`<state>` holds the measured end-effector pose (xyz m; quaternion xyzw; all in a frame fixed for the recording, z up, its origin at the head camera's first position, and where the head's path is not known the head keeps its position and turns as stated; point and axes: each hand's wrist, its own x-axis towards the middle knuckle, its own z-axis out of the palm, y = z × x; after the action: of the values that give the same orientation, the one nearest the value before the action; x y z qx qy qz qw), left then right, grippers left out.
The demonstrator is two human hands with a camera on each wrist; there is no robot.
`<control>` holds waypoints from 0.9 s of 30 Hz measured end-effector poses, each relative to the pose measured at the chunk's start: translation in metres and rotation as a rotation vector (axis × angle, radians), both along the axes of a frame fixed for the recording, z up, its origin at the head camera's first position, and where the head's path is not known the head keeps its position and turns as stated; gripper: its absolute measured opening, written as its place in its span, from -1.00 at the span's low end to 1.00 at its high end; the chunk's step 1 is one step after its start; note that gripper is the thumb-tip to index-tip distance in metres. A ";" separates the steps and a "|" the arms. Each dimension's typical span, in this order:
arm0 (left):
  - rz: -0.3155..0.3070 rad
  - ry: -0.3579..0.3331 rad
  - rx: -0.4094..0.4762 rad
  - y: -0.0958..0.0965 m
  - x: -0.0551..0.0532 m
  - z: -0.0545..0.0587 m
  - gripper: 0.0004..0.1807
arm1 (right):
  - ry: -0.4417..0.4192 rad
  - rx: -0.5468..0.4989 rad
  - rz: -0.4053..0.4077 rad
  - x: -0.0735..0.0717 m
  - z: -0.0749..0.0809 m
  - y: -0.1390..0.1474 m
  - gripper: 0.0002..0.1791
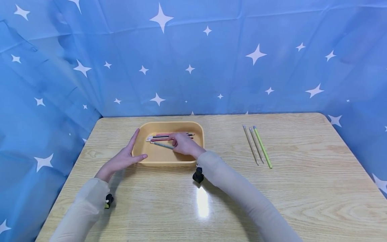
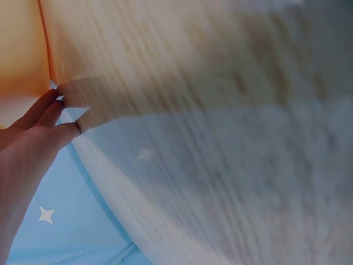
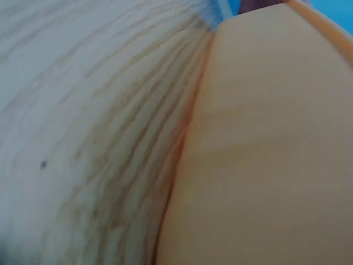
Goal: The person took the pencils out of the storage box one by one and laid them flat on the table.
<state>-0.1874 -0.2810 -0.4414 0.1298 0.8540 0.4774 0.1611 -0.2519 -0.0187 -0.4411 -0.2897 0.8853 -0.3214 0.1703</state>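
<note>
A shallow yellow-orange tray (image 1: pixel 157 157) stands on the table, with several pencils (image 1: pixel 158 137) lying side by side in it. My left hand (image 1: pixel 122 158) rests at the tray's front left corner, its straight fingers along the left wall and its thumb at the front rim. In the left wrist view the left hand's fingertips (image 2: pixel 60 107) are beside the tray wall (image 2: pixel 22 55). Reaching over the front right rim, my right hand (image 1: pixel 184 144) pinches the right end of a teal pencil (image 1: pixel 161 145), just in front of the others. The tray's outer wall (image 3: pixel 248 154) fills much of the right wrist view.
To the right of the tray, two brownish pencils (image 1: pixel 251 144) (image 1: pixel 256 145) and a lime green pencil (image 1: pixel 263 148) lie on the wooden table (image 1: pixel 302 188). A blue curtain (image 1: pixel 223 77) with white stars hangs behind and beside the table.
</note>
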 end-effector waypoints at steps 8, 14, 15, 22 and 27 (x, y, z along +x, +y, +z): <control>0.006 0.008 -0.004 0.000 -0.001 -0.001 0.12 | -0.232 -0.172 -0.058 0.001 0.002 0.003 -0.61; 0.012 0.002 -0.018 0.000 -0.002 -0.002 0.11 | -0.479 -0.265 -0.025 0.001 0.003 0.003 -0.62; 0.014 0.000 -0.021 0.000 -0.002 -0.001 0.11 | -0.509 -0.272 -0.016 0.001 0.004 0.003 -0.63; 0.018 0.000 -0.028 0.000 -0.002 -0.001 0.10 | -0.557 -0.299 -0.010 0.003 0.007 0.002 -0.65; 0.015 0.001 -0.033 0.000 -0.001 -0.001 0.10 | -0.547 -0.346 -0.023 0.006 0.012 0.007 -0.60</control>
<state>-0.1887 -0.2810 -0.4422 0.1207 0.8627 0.4646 0.1592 -0.2455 -0.0119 -0.4289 -0.2072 0.7422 -0.5349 0.3466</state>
